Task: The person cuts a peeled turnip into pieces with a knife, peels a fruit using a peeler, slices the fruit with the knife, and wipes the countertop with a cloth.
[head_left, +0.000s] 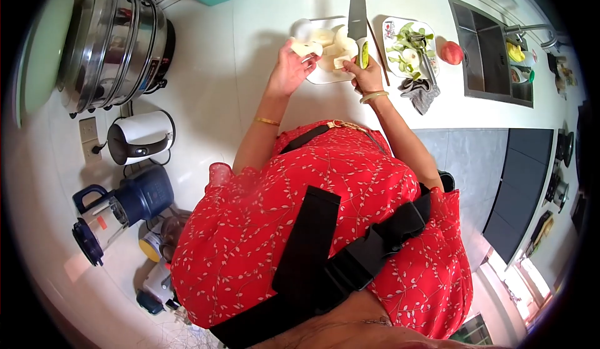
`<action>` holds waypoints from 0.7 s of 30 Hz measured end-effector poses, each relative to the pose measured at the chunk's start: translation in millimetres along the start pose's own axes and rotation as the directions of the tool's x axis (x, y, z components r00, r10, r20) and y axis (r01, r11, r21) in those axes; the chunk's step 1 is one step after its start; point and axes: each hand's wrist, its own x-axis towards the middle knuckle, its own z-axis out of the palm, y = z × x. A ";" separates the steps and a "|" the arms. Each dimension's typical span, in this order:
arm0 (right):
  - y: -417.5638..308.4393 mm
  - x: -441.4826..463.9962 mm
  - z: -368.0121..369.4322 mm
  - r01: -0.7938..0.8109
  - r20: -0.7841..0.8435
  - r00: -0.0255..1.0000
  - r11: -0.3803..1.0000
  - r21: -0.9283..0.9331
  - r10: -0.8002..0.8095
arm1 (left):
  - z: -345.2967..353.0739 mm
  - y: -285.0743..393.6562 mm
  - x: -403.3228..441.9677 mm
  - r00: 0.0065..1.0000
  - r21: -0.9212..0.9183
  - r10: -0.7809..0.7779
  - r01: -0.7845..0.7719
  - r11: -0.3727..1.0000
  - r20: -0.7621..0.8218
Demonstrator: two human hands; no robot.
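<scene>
In the head view my left hand (292,69) is closed on a pale piece of peeled fruit (306,48), over the left side of a white plate (334,76). My right hand (367,77) grips a kitchen knife (357,11), its broad blade pointing away from me. A small pale fruit chunk (341,61) is at that hand's thumb; whether it is pinched there or lies on the plate I cannot tell. More pale fruit pieces (323,36) lie on the plate, partly hidden by the hands and knife.
A patterned plate (389,29) to the right holds green peelings (409,63) and a peeler (428,64). Beside it are a grey cloth (420,96), a reddish round fruit (452,53) and the sink (467,27). A steamer (115,49) and a kettle (142,138) stand left.
</scene>
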 end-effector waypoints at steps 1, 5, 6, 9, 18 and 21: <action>3.1 -0.9 1.5 0.014 -0.003 1.000 1.000 -0.026 -0.014 | -1.2 -0.7 1.2 1.000 -0.019 0.018 -0.019 1.000 -0.025; 16.7 2.1 2.4 0.045 0.010 0.999 0.992 -0.116 -0.044 | -2.2 2.5 1.1 0.996 -0.094 0.028 -0.036 0.995 -0.087; 16.4 1.5 3.1 0.049 0.013 0.999 0.989 -0.138 -0.047 | -0.8 3.7 1.0 0.996 -0.126 0.023 -0.034 0.991 -0.091; 14.1 -1.3 0.8 0.076 0.028 0.997 0.987 -0.142 -0.073 | 2.8 6.2 0.2 0.995 -0.228 -0.002 -0.021 0.973 -0.099; -13.3 -16.0 16.4 0.205 0.066 0.977 0.977 -0.060 -0.201 | 17.9 -1.6 5.3 0.999 -0.197 0.013 -0.021 0.980 -0.040; -19.9 -15.5 28.7 0.311 0.027 0.950 0.950 -0.035 -0.310 | 18.4 -11.3 10.0 0.999 -0.049 -0.032 0.032 0.998 -0.002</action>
